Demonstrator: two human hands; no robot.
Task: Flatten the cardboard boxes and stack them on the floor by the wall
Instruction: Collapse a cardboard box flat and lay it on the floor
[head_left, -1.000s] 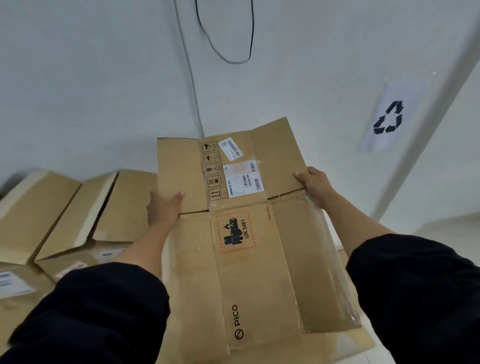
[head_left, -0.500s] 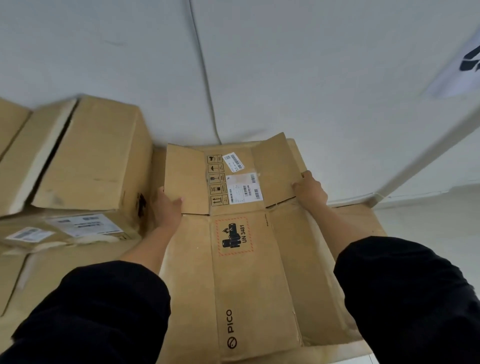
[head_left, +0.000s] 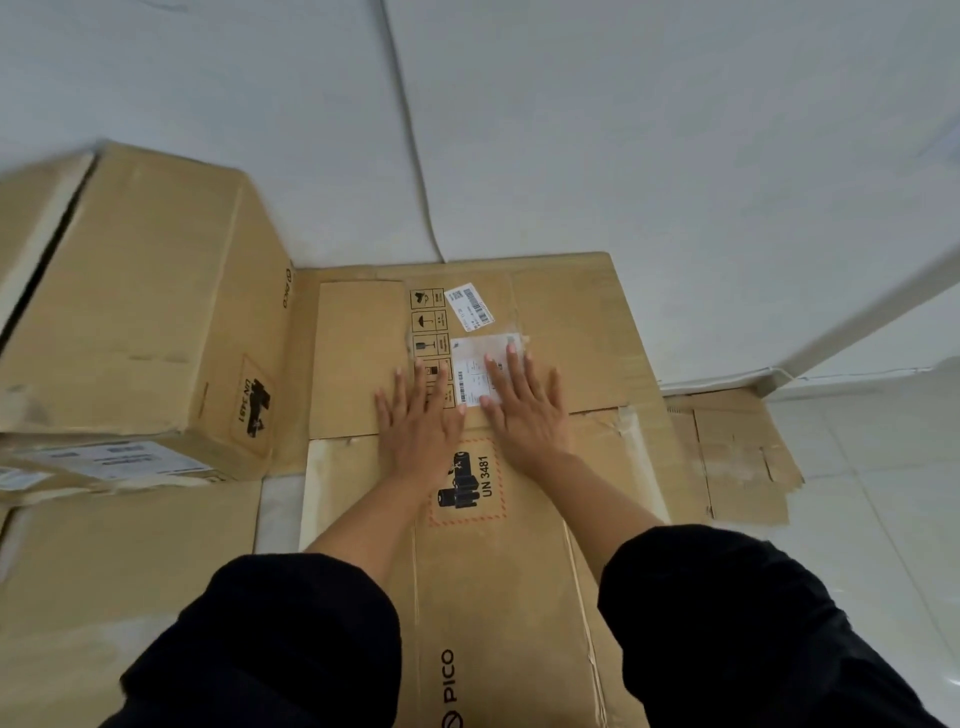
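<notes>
A flattened brown cardboard box (head_left: 498, 582) printed "PICO" and "UN 3481" lies flat on the floor against the white wall (head_left: 623, 130), on top of other flattened cardboard (head_left: 737, 457). My left hand (head_left: 421, 421) and my right hand (head_left: 524, 410) rest palm down side by side on its middle, fingers spread, the right one over a white shipping label (head_left: 475, 374). Neither hand holds anything.
An unflattened brown box (head_left: 150, 312) stands at the left, touching the stack, with another box (head_left: 31, 228) beside it. More flat cardboard (head_left: 119, 566) lies at the lower left. A grey cable (head_left: 410, 135) runs down the wall. White floor tiles (head_left: 883, 519) extend to the right.
The flattened box went down from my raised grip onto the stack by the wall. Both hands left its side edges and now press flat on its middle.
</notes>
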